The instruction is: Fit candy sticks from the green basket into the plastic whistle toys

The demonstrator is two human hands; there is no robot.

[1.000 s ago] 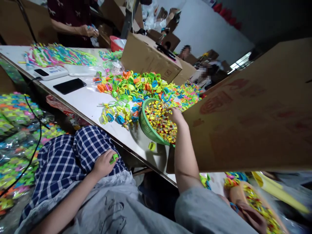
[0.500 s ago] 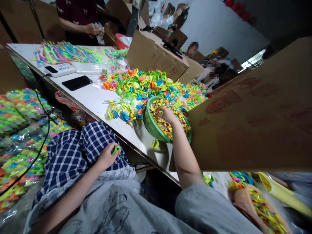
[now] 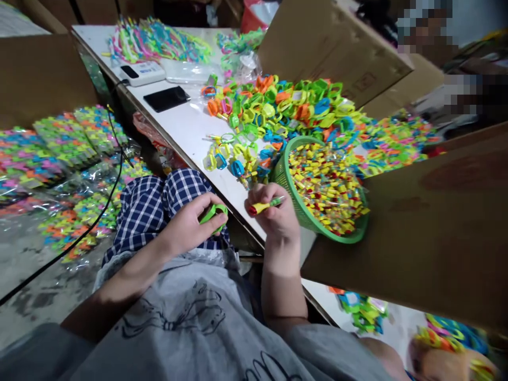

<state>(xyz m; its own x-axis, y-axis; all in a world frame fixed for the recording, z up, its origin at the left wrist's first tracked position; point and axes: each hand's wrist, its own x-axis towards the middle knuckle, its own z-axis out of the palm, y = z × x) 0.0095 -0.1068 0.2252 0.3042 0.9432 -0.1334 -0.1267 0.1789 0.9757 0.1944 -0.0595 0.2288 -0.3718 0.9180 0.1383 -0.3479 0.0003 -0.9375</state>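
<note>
My left hand [image 3: 186, 225], over my lap, is closed around a bright green plastic toy watch [image 3: 208, 215] with a looped band. In my right hand [image 3: 281, 222], the fingers pinch a small yellow tube-like piece [image 3: 262, 207] with a red end and a clear, greenish tip. This hand is just left of a green plastic basket [image 3: 292, 198], above the table edge. The basket holds a heap of similar small yellow and red pieces [image 3: 325, 185]. Behind it lies a pile of yellow, green, orange and blue toy watches [image 3: 273, 108].
A black phone [image 3: 166, 99] and a white device [image 3: 143, 73] lie on the white table [image 3: 206, 121]. Colourful strips [image 3: 159, 42] are at the far end. Cardboard boxes stand behind [image 3: 325, 47] and to the right [image 3: 428, 227]. Bagged colourful pieces [image 3: 67, 143] and a black cable [image 3: 95, 222] are left.
My right hand has come out of the basket toward my left hand, now holding a yellow tube-like piece. My left hand keeps the green toy watch. The view has shifted.
</note>
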